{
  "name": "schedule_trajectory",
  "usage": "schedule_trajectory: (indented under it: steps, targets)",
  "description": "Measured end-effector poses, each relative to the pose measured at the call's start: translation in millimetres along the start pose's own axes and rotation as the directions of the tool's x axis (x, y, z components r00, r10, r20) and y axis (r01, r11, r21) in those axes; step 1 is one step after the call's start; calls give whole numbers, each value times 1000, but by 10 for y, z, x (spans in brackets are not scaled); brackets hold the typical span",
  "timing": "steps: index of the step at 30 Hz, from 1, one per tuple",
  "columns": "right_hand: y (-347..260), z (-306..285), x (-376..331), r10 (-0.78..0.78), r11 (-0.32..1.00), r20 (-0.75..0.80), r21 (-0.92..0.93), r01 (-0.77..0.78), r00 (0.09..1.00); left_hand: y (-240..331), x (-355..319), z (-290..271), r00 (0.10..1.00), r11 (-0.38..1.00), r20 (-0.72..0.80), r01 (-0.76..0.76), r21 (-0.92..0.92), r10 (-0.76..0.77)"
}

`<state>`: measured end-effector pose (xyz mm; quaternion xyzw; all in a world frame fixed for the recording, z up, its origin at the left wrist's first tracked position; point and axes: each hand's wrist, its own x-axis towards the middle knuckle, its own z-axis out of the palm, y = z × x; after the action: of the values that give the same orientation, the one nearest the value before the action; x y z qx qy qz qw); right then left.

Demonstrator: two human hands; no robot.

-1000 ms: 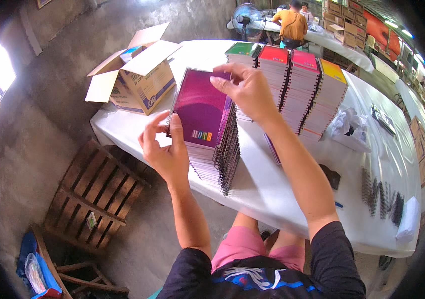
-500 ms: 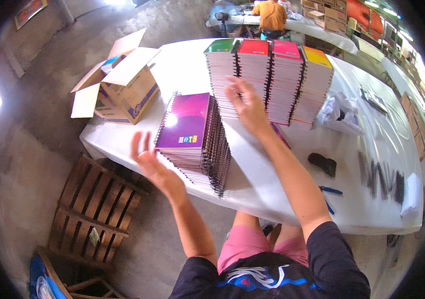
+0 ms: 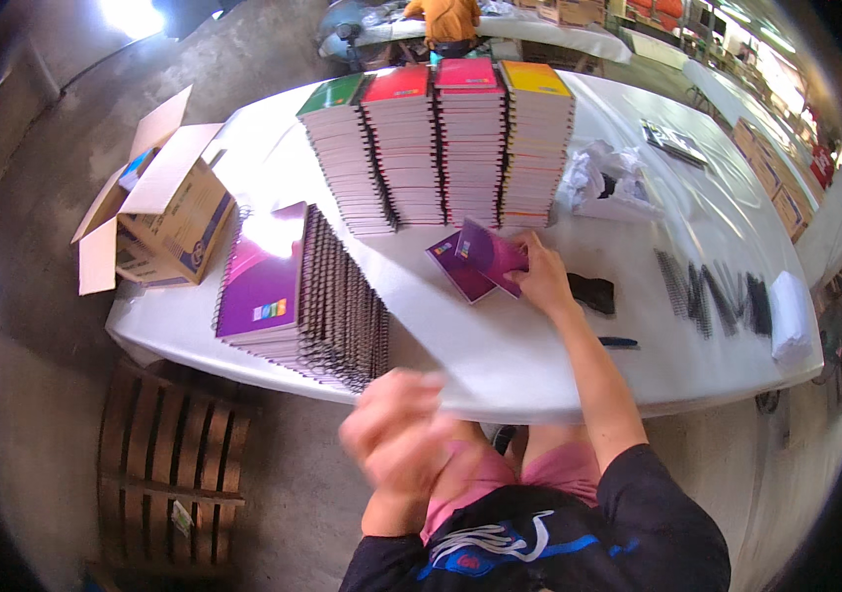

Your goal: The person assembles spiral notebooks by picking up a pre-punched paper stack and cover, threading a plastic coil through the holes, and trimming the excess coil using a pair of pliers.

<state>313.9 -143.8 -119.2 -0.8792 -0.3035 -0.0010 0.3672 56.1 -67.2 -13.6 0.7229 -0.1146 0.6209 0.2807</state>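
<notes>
My right hand [image 3: 542, 276] rests on a small purple notebook [image 3: 493, 256], fingers gripping its right edge; it lies over another purple notebook [image 3: 457, 268] on the white table [image 3: 500, 355]. My left hand [image 3: 396, 434] is blurred, off the table near my body, fingers apart and holding nothing. A tall leaning stack of purple spiral notebooks [image 3: 288, 296] stands at the table's left front. Behind stand stacks with green [image 3: 342, 158], red [image 3: 403, 148], pink [image 3: 470, 138] and yellow [image 3: 537, 143] covers.
An open cardboard box [image 3: 159, 212] sits at the table's left end. Black spiral bindings [image 3: 712, 291] and a black object [image 3: 593, 293] lie at the right, with crumpled plastic [image 3: 603, 178]. A wooden pallet [image 3: 169, 474] lies on the floor. A person in orange [image 3: 445, 20] works at a far table.
My left hand left the purple stack and pulled back toward my body. My right hand dropped from the stack tops down to the small purple notebooks on the table.
</notes>
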Motion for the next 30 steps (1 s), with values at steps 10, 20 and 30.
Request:
schedule_trajectory:
  steps: [10,20,30]
  targets:
    - [382,-799,-1005,-322,943,281,184,278,904,-653,-1274,1222,793,778,457,33,628,-402]
    - [2038,-1354,-400,234,705,-394,-561,-434,889,-560,-1064,1393,821,823,382,174,541,-425]
    - [512,-901,-895,-281,956,215,150,252,935,-586,-1181,1101,858,801,311,174,573,-409]
